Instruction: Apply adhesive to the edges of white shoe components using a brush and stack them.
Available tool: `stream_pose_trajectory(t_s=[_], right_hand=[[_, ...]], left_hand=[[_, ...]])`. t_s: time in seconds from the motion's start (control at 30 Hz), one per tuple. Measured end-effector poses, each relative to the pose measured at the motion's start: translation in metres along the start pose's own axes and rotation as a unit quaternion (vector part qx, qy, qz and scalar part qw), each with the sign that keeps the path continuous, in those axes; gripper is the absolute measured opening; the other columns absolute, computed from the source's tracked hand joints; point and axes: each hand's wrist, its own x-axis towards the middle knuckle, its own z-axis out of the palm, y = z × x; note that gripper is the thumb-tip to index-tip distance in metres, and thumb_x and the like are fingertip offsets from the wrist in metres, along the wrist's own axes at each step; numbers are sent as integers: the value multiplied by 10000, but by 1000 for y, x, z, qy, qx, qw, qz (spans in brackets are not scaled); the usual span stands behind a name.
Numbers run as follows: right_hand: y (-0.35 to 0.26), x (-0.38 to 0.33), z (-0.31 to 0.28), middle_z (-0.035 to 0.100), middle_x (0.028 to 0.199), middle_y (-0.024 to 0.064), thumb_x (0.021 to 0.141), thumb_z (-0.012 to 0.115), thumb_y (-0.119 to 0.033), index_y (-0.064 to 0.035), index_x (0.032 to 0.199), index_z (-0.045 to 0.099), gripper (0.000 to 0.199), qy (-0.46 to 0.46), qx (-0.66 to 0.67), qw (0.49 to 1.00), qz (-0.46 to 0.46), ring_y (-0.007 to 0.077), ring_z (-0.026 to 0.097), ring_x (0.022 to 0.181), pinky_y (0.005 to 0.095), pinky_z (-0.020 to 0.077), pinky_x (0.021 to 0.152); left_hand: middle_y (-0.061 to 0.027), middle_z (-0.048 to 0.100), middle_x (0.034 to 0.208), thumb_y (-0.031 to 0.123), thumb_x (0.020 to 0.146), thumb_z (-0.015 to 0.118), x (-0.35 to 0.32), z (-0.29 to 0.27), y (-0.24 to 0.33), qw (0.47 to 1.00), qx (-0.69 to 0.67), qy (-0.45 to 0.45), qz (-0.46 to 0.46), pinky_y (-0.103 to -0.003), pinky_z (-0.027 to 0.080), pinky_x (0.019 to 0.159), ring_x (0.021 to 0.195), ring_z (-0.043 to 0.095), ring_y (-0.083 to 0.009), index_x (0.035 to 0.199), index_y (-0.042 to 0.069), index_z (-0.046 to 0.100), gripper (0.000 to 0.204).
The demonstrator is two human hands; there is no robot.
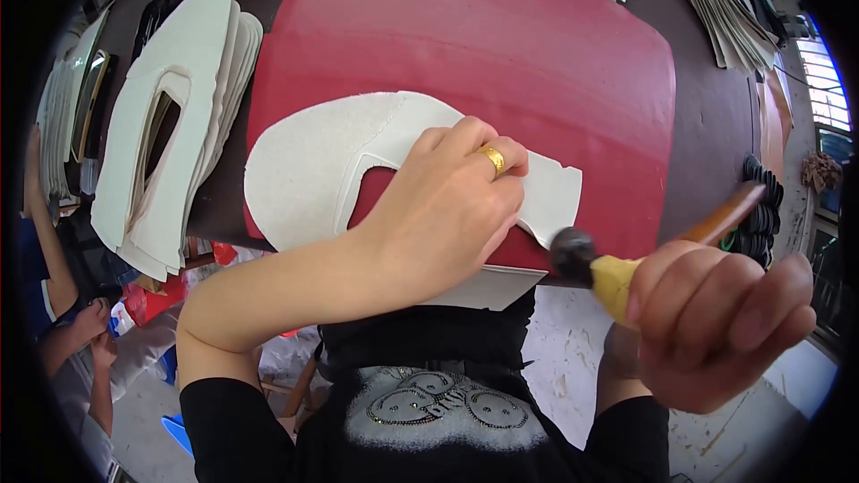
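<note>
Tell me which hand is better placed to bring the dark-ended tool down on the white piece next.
Likely the right hand: it grips the tool, its dark end near the white piece. The left hand rests on that piece, apparently steadying it.

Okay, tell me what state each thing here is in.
Left hand: curled, on the white piece
Right hand: closed around the hammer
Hammer: gripped
White piece: lying on the red mat, partly covered
Red mat: spread out, partly covered
Slotted white stack: piled, edges uneven
</note>
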Motion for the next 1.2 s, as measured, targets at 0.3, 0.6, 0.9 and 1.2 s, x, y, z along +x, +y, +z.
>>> stream_pose_trajectory(t_s=[0.3,0.6,0.9,1.2], right_hand=[[8,0,2,380,521,-59,1072,299,-300,-149,897,444,273,2,49,999,3,83,344,371,256,370,418],[12,8,22,350,507,-74,1072,269,-337,-157,910,452,304,10,35,999,-15,79,329,370,266,354,413],[5,18,22,316,502,-77,1075,243,-336,-158,923,440,306,15,-102,995,-10,75,323,369,266,342,408],[20,37,67,298,505,-64,1075,217,-301,-150,942,455,311,-107,18,988,-109,75,310,370,262,324,399]], left_hand=[[-35,631,1085,54,751,693,-11,-21,-14,998,61,20,27,-401,435,931,1056,551,-244,780,55,618,80],[-27,629,1041,45,732,703,-17,-34,-21,995,95,32,19,-402,436,1000,1051,567,-235,774,49,608,103],[-15,612,981,16,707,700,-19,-39,-32,995,85,53,-23,-376,460,964,1036,570,-226,761,52,598,120],[-10,598,981,-3,710,690,-29,-54,-48,996,83,19,-10,-337,471,856,1014,566,-224,758,59,598,121]])
